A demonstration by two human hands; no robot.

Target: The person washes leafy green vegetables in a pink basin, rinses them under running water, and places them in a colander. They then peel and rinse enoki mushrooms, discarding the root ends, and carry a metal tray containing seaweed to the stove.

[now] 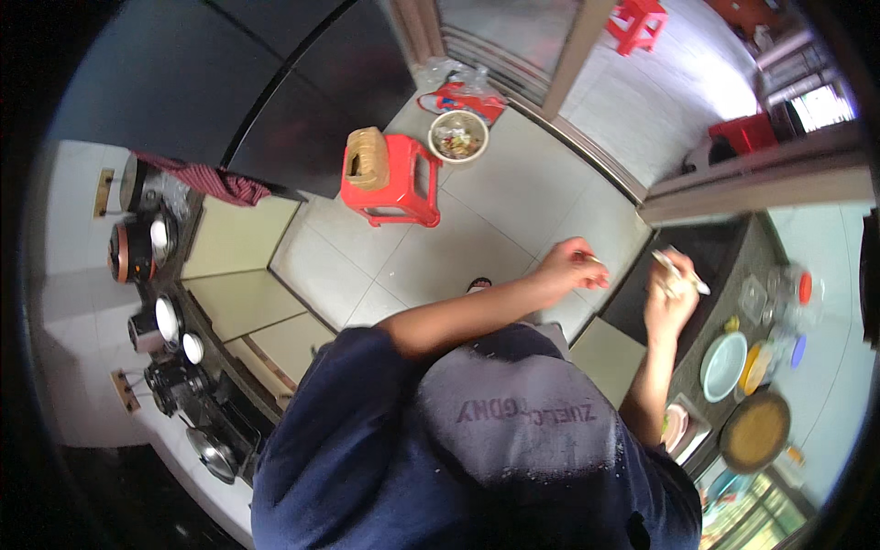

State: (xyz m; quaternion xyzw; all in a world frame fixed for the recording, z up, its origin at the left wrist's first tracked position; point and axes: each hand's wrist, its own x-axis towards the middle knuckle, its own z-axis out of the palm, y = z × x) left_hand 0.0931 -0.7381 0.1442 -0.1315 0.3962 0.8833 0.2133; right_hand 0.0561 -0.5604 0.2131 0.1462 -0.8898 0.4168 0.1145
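My left hand (576, 267) is held out over the floor with its fingers curled together. A small pale piece (595, 260) shows at its fingertips, too blurred to name. To its right, above the dark front of the counter, my right hand (670, 292) is closed around a long, thin whitish item (700, 283) that sticks out on both sides of the fingers; what it is I cannot tell. The two hands are apart. White specks lie on the front of the dark blue shirt (522, 440).
A red plastic stool (392, 185) bears a cut-open tan container (368, 158). Beyond it a bin with scraps (458, 136) stands by plastic bags (467, 100). The right counter holds a light-blue basket (723, 366), jars (801, 289) and a round pan (756, 432). A rice cooker (130, 251) stands left.
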